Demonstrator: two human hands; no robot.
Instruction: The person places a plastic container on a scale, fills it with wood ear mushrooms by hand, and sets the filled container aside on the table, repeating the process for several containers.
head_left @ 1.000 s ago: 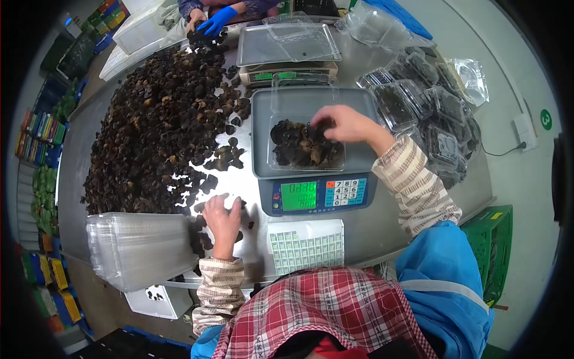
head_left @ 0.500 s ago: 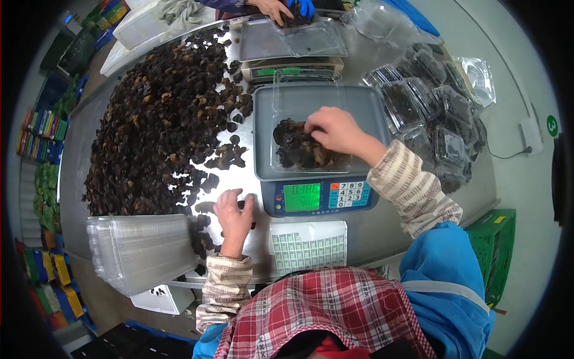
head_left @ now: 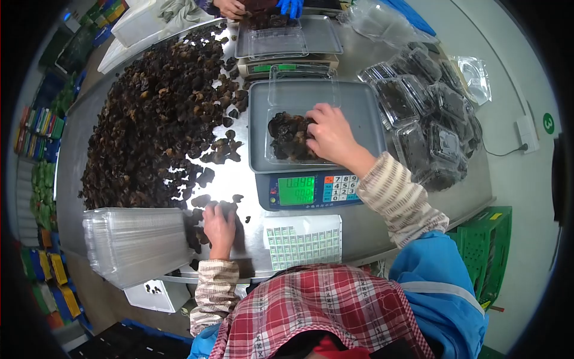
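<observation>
Dark, crinkled pieces of black fungus [head_left: 288,139] fill a clear plastic box [head_left: 272,157] whose lid [head_left: 304,90] stands folded back. The box sits on the grey pan of a digital scale [head_left: 371,134] with a lit green display. My right hand [head_left: 332,136] is at the box's right side, its fingers bent and closed on the fungus; the fingertips are partly hidden. Lower left, my left hand [head_left: 219,230] reaches over loose fungus pieces on the metal table, fingers slightly apart and touching them.
A large fungus heap [head_left: 149,119] spreads across the left of the table [head_left: 251,236]. Stacked empty clear boxes [head_left: 134,242] stand at front left, and a label sheet [head_left: 304,242] lies before the scale. Filled boxes [head_left: 430,119] pile up right. Opposite, a co-worker's hands [head_left: 230,8] work at another scale [head_left: 287,64].
My left hand has moved slightly left and down onto the loose pieces. My right hand has shifted a little over the box. The scale's reading has risen. The co-worker's hands have moved left.
</observation>
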